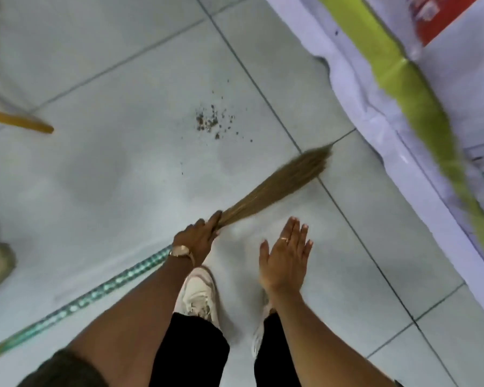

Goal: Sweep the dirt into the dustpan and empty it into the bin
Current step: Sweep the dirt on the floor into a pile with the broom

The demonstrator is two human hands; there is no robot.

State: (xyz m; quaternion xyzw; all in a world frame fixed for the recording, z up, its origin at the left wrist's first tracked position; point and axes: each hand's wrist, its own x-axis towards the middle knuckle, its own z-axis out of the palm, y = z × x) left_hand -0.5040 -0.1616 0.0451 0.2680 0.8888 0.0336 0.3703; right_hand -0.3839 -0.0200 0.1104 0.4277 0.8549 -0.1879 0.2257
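Fingers [210,222] of left hand [197,238] grip broom [280,182]; dirt [211,122] lies ahead, apart.

Head view: even, soft indoor light, moderate sharpness, motion blur at right.

I log a bright, diffuse wash over the pale floor tiles [123,177], with broad dull sheen patches and only faint shadows. The broom bristles [285,182] smear with movement; I see the green-and-white banner [419,107] at right streaked and soft. Grout lines bow toward the frame edges from the wide lens. The dirt [210,122] reads fairly crisp; I note the corners go mushy.
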